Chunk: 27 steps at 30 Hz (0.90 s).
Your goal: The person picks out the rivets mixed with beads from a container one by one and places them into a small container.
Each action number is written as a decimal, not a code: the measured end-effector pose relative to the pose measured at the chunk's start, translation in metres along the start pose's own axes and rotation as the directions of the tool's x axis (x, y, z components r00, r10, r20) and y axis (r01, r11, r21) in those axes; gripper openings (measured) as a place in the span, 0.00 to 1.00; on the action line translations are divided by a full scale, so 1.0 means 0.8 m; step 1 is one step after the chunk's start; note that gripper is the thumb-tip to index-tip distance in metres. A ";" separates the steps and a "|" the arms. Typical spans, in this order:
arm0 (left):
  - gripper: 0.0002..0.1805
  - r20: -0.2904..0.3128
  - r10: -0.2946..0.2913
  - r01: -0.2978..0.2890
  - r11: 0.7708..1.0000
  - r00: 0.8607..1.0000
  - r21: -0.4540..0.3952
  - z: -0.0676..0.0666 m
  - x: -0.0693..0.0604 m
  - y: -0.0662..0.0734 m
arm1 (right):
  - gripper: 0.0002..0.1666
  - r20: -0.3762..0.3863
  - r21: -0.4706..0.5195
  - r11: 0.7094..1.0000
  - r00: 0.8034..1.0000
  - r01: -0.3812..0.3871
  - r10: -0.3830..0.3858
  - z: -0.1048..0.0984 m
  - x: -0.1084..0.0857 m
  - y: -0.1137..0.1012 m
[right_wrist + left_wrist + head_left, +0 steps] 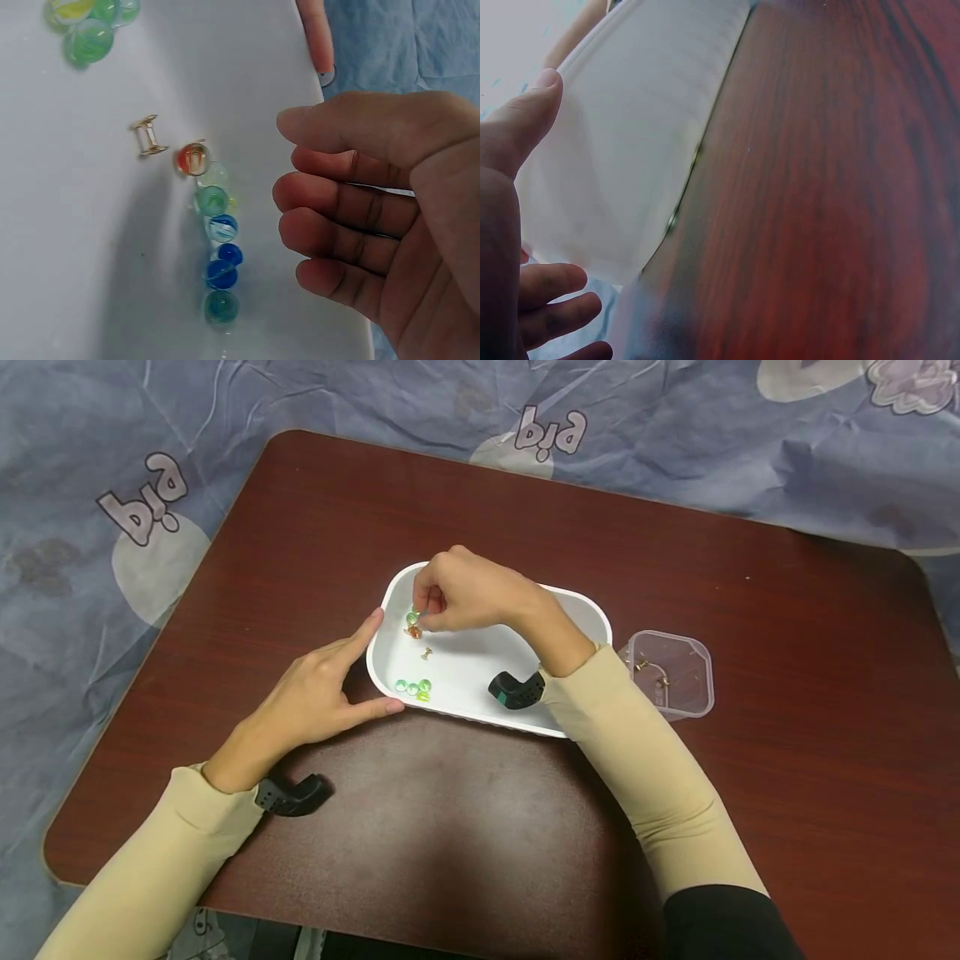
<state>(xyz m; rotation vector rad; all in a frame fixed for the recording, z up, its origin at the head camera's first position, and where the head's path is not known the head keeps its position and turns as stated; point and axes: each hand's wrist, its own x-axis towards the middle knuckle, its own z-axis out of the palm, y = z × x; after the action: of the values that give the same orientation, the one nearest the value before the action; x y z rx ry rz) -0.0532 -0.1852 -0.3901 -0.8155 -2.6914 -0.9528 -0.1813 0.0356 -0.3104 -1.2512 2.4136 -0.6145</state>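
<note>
A white tray (480, 672) holds glass marbles and small gold dumbbell-shaped pieces. My right hand (472, 589) is over its left end, fingers bent; in the right wrist view nothing shows between thumb and fingers. Close to those fingertips lies an orange-red marble (193, 159) with bits of gold at its edge. Green and blue marbles, one a dark blue marble (222, 274), line up from it. A gold piece (148, 136) lies apart. Several green marbles (412, 689) cluster in the near left corner. My left hand (311, 693) touches the tray's left rim with spread thumb and forefinger.
Right of the tray, partly behind my right forearm, stands a clear plastic box (693, 681) with several gold pieces inside. Everything is on a dark red-brown table (480, 827); a blue printed cloth (375, 402) lies beyond its far edge.
</note>
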 end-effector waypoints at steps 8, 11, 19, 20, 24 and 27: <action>0.56 -0.007 0.010 -0.010 1.000 1.000 0.003 0.001 0.000 -0.001 | 0.05 0.088 -0.010 1.000 0.996 -0.013 0.014 0.015 0.007 0.005; 0.56 -0.009 0.012 -0.012 1.000 1.000 0.000 0.002 0.001 -0.001 | 0.05 0.125 -0.024 1.000 0.992 -0.011 0.014 0.020 0.009 0.006; 0.57 -0.015 0.016 -0.016 1.000 1.000 0.006 0.002 0.001 0.000 | 0.10 0.178 -0.070 0.997 0.983 -0.034 0.046 0.027 0.012 0.006; 0.57 -0.015 0.016 -0.016 1.000 1.000 0.008 0.002 0.001 0.000 | 0.10 0.182 -0.076 0.996 0.982 -0.035 0.048 0.028 0.012 0.006; 0.57 -0.015 0.015 -0.015 1.000 1.000 0.009 0.002 0.001 0.000 | 0.13 0.198 -0.093 0.995 0.979 -0.034 0.052 0.031 0.012 0.004; 0.57 -0.014 0.013 -0.013 1.000 1.000 0.012 0.002 0.000 0.000 | 0.13 0.207 -0.102 0.994 0.977 -0.027 0.048 0.033 0.013 0.003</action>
<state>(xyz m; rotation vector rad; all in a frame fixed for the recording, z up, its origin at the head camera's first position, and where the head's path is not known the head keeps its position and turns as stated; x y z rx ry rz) -0.0536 -0.1843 -0.3915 -0.8207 -2.6741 -0.9355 -0.1756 0.0223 -0.3351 -1.2385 2.3096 -0.3378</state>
